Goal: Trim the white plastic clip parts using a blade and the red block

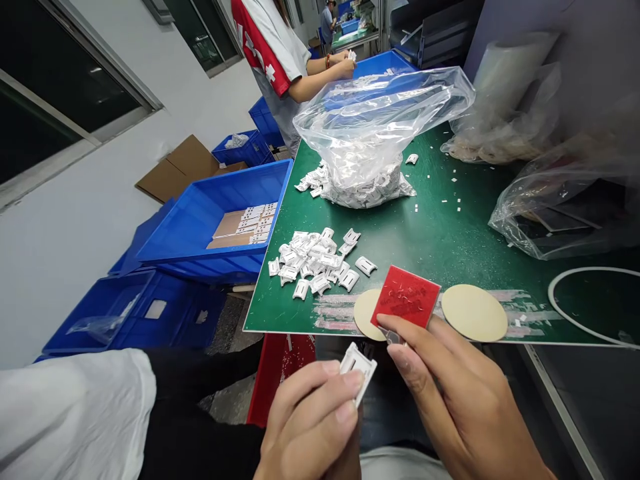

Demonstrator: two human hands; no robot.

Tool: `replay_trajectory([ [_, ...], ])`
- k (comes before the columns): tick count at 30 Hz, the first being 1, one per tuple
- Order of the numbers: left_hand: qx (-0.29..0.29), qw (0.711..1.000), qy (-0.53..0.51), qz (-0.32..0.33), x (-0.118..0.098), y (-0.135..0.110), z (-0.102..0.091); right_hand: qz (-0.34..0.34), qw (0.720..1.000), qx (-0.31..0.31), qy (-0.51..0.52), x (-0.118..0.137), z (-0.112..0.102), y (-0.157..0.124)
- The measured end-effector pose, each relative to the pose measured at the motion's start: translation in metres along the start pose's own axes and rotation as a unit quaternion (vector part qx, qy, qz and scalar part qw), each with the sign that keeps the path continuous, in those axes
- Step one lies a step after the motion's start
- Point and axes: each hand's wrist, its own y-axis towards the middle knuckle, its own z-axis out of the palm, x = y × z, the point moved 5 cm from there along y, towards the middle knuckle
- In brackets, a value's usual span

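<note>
Along the near edge of the surface (400, 227), my left hand (310, 427) grips a white plastic clip (357, 373), my right hand (465, 393) pinches something small beneath a red square pad (406, 297), loose clips (315, 260) just ahead!

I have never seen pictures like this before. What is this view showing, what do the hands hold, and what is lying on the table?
This picture comes from a camera worn on a person's head, looking down at their two bare hands; there is no machine. The left hand holds a small white plastic part. The right hand has its fingers at the edge of a red square pad. The table is covered by a green work mat, with a loose pile of white parts and a clear plastic bag on it. A blue plastic crate stands beside it, and a co-worker stands further back.
</note>
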Motion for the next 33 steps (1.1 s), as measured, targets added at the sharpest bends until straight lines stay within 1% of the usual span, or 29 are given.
replay_trajectory([
  [2,-0.017,1.000,-0.013,0.013,-0.002,0.005,0.005,0.016,1.000,0.007,0.020,-0.002,-0.002,0.001],
  [3,-0.019,0.999,-0.030,0.010,-0.001,0.010,0.008,0.027,0.999,0.012,0.030,-0.003,-0.003,0.000],
  [4,-0.013,0.998,-0.055,-0.007,0.002,0.014,0.010,0.040,0.998,0.019,0.043,-0.005,-0.003,0.000],
  [5,-0.002,0.995,-0.088,-0.039,0.007,0.019,0.012,0.051,0.997,0.025,0.059,-0.006,-0.004,-0.001],
  [6,0.017,0.988,-0.130,-0.086,0.014,0.023,0.015,0.056,0.995,0.027,0.077,-0.007,-0.005,-0.002],
  [7,0.041,0.973,-0.178,-0.143,0.020,0.026,0.018,0.061,0.993,0.035,0.097,-0.008,-0.005,-0.003],
  [9,0.075,0.930,-0.266,-0.242,0.030,0.027,0.024,0.070,0.986,0.067,0.137,-0.009,-0.004,-0.005],
  [10,0.080,0.915,-0.295,-0.263,0.033,0.027,0.025,0.079,0.981,0.089,0.151,-0.009,-0.002,-0.006],
  [11,0.074,0.911,-0.307,-0.267,0.033,0.027,0.025,0.088,0.977,0.109,0.158,-0.009,-0.001,-0.006],
  [12,0.061,0.918,-0.300,-0.252,0.033,0.028,0.024,0.090,0.975,0.127,0.156,-0.009,0.000,-0.006],
  [13,0.044,0.933,-0.277,-0.224,0.031,0.029,0.022,0.080,0.976,0.141,0.145,-0.007,0.000,-0.005],
  [15,0.023,0.965,-0.211,-0.152,0.024,0.030,0.019,0.027,0.981,0.154,0.114,-0.001,-0.001,0.000],
  [17,0.019,0.982,-0.165,-0.090,0.017,0.031,0.018,-0.031,0.984,0.155,0.077,0.005,-0.003,0.005],
  [19,0.024,0.987,-0.148,-0.055,0.012,0.031,0.018,-0.066,0.986,0.147,0.035,0.008,-0.005,0.010],
  [22,0.032,0.989,-0.142,-0.037,0.010,0.031,0.017,-0.097,0.987,0.125,-0.030,0.013,-0.006,0.016],
  [27,0.029,0.992,-0.121,0.008,0.008,0.032,0.014,-0.152,0.981,0.080,-0.088,0.026,-0.005,0.022],
  [29,0.031,0.993,-0.111,0.020,0.008,0.031,0.013,-0.167,0.978,0.063,-0.111,0.029,-0.005,0.024],
  [33,0.045,0.995,-0.089,0.029,0.008,0.027,0.011,-0.183,0.971,0.050,-0.149,0.032,-0.006,0.025],
])
